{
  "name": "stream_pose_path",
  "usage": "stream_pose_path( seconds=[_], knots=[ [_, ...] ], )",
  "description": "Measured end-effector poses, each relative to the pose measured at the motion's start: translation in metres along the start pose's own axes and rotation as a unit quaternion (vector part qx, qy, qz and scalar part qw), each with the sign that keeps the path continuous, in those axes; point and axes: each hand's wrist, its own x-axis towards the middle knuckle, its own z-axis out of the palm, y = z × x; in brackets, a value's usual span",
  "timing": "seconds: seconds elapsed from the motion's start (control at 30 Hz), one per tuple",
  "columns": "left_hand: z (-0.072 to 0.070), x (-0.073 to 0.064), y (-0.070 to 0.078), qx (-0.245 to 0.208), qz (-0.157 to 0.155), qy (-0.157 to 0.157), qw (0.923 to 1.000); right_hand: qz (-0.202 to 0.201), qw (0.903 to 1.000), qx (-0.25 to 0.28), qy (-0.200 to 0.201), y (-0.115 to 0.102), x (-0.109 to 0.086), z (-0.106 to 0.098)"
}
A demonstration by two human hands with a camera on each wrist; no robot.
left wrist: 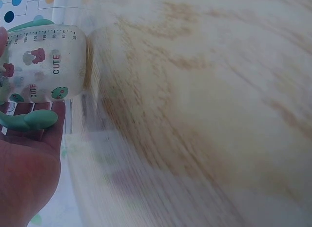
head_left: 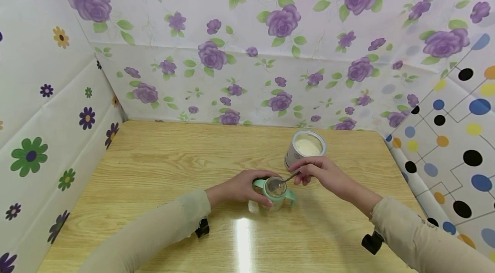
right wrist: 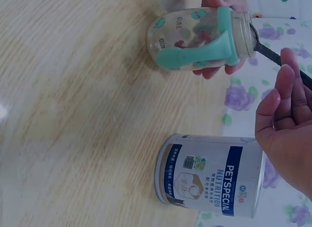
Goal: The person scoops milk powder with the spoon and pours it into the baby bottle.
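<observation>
Beige sleeves (head_left: 162, 221) reach across the near part of a wood-grain tabletop (head_left: 166, 148) where, right of its middle, the left hand (head_left: 245, 185) has its fingers clasped on a clear bottle (right wrist: 168, 36), roughly upright, printed "CUTE", with a mint-green collar and handles. The right hand (head_left: 321, 174) has its fingers pinched on a dark spoon (right wrist: 268, 53), dipped into the bottle's open mouth. Beyond, partly hidden behind that hand, an open "PETSPECIAL" can (right wrist: 204, 173) of pale contents stands toward the far right corner; purple-flowered cloth (head_left: 216, 88) hangs past the far edge.
</observation>
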Motion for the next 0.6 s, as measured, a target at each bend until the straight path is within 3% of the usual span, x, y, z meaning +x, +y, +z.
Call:
stream_pose_path(
  seconds=[0.4,0.6],
  knots=[
    [0.0003,-0.0001,0.0022,-0.012,0.007,-0.005,0.9999,-0.044,0.9938,-0.1,-0.02,-0.0051,0.0035,-0.0037],
    [0.0005,-0.0005,0.0035,-0.009,0.008,-0.004,0.9999,-0.046,0.9922,-0.113,-0.025,-0.0076,0.0055,-0.0043]
  ],
)
